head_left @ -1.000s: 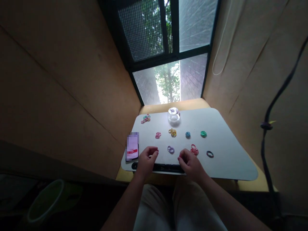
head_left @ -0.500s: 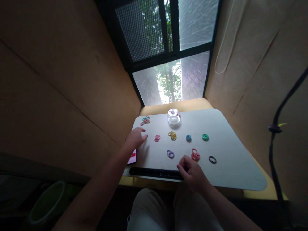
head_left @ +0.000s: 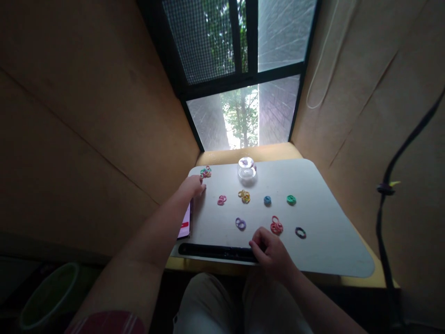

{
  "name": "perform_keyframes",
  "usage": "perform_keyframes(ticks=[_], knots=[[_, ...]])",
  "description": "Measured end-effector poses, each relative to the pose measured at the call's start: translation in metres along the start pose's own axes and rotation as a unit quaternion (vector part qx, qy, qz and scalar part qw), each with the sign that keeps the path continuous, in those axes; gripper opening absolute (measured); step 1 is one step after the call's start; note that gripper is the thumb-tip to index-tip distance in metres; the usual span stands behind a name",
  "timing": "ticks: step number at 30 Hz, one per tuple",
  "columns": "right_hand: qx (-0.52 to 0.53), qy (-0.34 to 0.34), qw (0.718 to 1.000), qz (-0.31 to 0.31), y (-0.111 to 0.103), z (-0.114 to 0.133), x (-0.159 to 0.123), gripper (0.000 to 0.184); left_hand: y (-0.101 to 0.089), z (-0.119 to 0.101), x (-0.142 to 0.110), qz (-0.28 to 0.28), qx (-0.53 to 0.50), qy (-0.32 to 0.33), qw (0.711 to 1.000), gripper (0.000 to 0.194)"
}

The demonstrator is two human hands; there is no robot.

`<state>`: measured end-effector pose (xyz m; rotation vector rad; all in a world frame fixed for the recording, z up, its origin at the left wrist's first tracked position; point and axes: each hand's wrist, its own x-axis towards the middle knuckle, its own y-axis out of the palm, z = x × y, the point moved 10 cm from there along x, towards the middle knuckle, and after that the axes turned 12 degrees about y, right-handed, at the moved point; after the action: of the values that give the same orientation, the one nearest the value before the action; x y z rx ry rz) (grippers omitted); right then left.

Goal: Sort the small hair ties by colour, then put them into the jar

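My left hand reaches to the far left corner of the white table, its thumb and forefinger apart. The fingertips are at the near edge of a mixed pile of small coloured hair ties, and I cannot see any tie between them. My right hand rests with curled fingers at the table's front edge, and nothing shows in it. Just beyond it lie red hair ties and purple ones. Pink, yellow, blue and green groups form a row farther back.
A clear round container stands at the back of the table. One dark multicoloured tie lies to the right. A phone is under my left forearm, and a black strip runs along the front edge. A black cable hangs at right.
My left hand has moved away from me and slightly left, up to the mixed pile. My right hand has stayed in place on the table edge. The whole view has shifted slightly.
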<state>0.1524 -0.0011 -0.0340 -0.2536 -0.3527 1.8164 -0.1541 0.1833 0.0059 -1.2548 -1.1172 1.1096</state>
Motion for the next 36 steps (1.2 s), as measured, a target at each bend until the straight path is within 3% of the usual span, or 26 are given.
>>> perform_keyframes(ticks=[9, 16, 19, 22, 25, 30, 33, 36], knots=[[-0.009, 0.001, 1.000, 0.010, 0.001, 0.002, -0.001, 0.018, -0.002, 0.006, -0.012, 0.006, -0.012, -0.024, 1.000, 0.030], [-0.013, 0.006, 1.000, 0.011, 0.002, 0.001, -0.003, 0.019, -0.030, 0.021, -0.026, -0.114, -0.109, -0.058, 0.986, 0.018], [-0.017, 0.007, 1.000, 0.007, 0.001, 0.001, -0.003, 0.019, -0.038, 0.019, -0.041, -0.180, -0.231, -0.071, 0.954, 0.012], [-0.013, 0.012, 1.000, 0.003, 0.000, 0.001, -0.001, 0.019, -0.033, -0.008, -0.071, -0.225, -0.440, -0.067, 0.867, 0.029], [-0.008, 0.009, 1.000, -0.001, 0.000, 0.002, 0.000, 0.018, -0.017, -0.064, -0.110, -0.204, -0.554, -0.034, 0.807, 0.042], [0.014, -0.010, 1.000, 0.003, 0.001, 0.007, 0.001, 0.007, 0.019, -0.152, -0.167, -0.158, -0.604, 0.001, 0.781, 0.024], [0.025, -0.019, 0.999, 0.015, 0.004, 0.010, 0.001, 0.016, 0.030, -0.180, -0.178, -0.149, -0.607, 0.025, 0.780, 0.020], [0.012, -0.031, 0.999, 0.016, 0.007, 0.013, 0.002, 0.015, 0.033, -0.191, -0.180, -0.153, -0.597, 0.039, 0.786, 0.017]])
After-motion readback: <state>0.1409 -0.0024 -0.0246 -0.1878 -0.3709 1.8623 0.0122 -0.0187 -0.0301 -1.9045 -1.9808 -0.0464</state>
